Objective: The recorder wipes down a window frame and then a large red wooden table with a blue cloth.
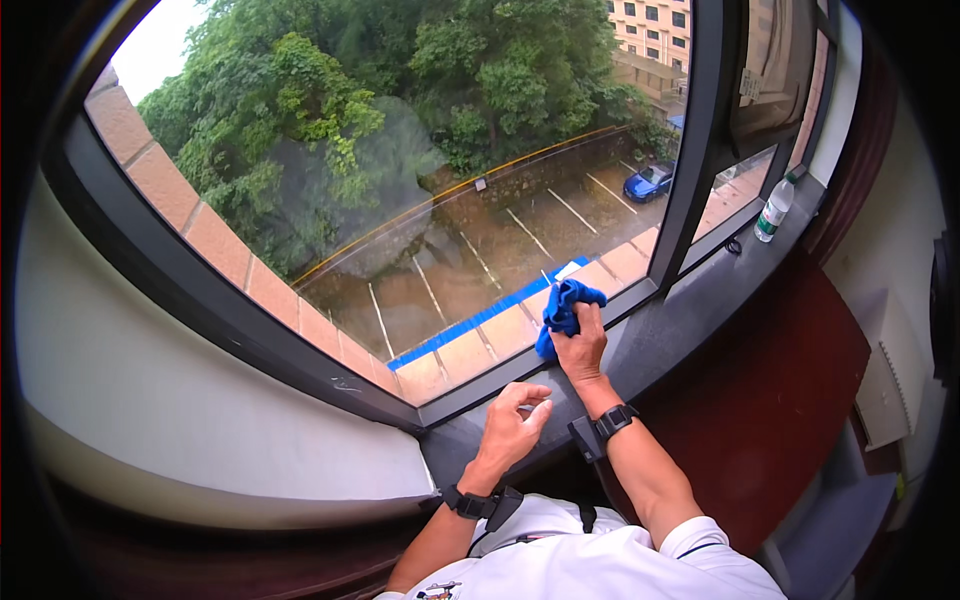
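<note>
A crumpled blue cloth (564,309) is bunched in my right hand (581,349), against the lower right part of a large window pane (390,195). The cloth overlaps the dark lower window frame (517,366) in view. My left hand (511,426) hovers over the grey windowsill (459,446), lower and to the left of the cloth. Its fingers are loosely curled, with a gap between thumb and forefinger and nothing held. Hazy marks show on the glass. Each wrist wears a black strap with a small box.
At the right end of the sill stands a green-capped plastic bottle (775,208), with a small dark coil (733,247) beside it. A dark red tabletop (742,397) lies below the sill. On the left is a pale wall (195,390). Another window section (772,82) adjoins on the right.
</note>
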`<action>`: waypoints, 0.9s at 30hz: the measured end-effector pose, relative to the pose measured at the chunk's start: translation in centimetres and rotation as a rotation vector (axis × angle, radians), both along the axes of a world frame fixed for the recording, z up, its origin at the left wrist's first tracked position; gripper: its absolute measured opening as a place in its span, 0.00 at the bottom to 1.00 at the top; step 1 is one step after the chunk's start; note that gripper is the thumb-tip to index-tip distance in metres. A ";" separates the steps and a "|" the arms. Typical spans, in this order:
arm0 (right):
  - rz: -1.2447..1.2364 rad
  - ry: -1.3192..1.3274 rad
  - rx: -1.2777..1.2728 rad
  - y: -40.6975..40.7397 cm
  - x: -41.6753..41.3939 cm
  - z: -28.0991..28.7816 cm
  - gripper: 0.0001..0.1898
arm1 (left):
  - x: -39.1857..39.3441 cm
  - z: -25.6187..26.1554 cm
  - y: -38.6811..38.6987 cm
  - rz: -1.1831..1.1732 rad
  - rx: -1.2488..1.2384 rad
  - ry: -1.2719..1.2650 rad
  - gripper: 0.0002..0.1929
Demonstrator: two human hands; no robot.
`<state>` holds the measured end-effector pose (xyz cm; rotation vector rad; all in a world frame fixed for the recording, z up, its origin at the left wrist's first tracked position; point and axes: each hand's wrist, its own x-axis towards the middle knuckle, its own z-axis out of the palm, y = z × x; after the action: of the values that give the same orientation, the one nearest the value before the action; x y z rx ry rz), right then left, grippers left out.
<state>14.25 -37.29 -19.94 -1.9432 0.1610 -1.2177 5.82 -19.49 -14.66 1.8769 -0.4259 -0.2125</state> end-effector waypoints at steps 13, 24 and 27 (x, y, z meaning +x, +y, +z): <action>0.292 -0.528 -0.060 4.4 3.3 23.4 0.15 | 4.0 13.5 -4.2 0.279 -0.675 -0.474 0.05; 0.330 0.111 -0.188 3.5 -2.0 -1.7 0.23 | 4.2 -5.5 -3.1 0.418 -0.480 0.441 0.09; 0.375 0.137 -0.150 4.8 -1.6 -0.1 0.22 | 4.7 -5.4 -2.4 0.461 -0.495 0.348 0.11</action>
<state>12.67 -32.53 -20.02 -2.0707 -0.2230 -0.8714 10.51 -21.91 -20.03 1.3661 0.1859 -0.1046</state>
